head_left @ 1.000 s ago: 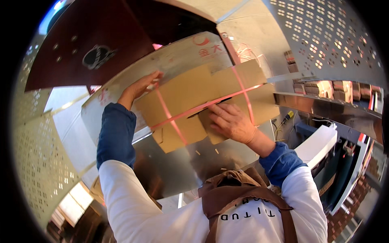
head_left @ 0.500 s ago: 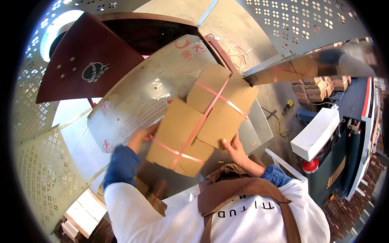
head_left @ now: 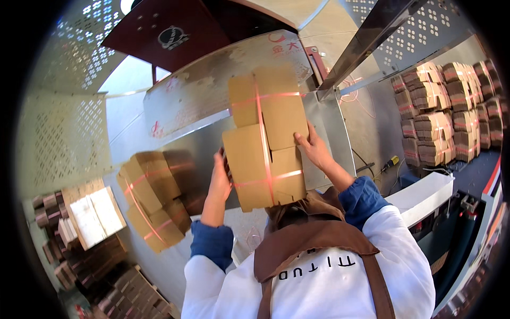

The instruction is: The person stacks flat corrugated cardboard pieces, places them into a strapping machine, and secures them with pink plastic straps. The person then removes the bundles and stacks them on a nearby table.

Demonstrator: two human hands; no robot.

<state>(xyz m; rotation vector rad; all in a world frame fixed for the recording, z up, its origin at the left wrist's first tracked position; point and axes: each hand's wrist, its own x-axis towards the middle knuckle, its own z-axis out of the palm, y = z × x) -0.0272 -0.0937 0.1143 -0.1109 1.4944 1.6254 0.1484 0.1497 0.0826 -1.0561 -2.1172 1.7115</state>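
Note:
A bundle of flattened brown cardboard boxes (head_left: 247, 154) is held in front of my chest, bound lengthwise and crosswise with pink strapping. My left hand (head_left: 218, 181) presses against its left side, its fingers partly hidden by the bundle's edge. On the opposite side, my right hand (head_left: 317, 150) grips the edge, with the thumb over the top face and the other fingers mostly out of sight. The bundle's far end reaches over a metal worktable (head_left: 199, 93). Another strapped cardboard bundle (head_left: 151, 183) sits at the left, apart from my left hand.
A maroon machine panel (head_left: 159, 34) rises beyond the worktable, and a metal post (head_left: 361, 48) slants across the far right. Strapped cardboard stacks (head_left: 435, 111) stand at right, near a white box-shaped housing (head_left: 425, 199). Piled cardboard (head_left: 133, 297) lies at lower left.
The bundle has come closer to my body and turned from slanted to nearly straight. Both hands stay on it. My view has shifted, bringing in the left bundle and more stacks at right.

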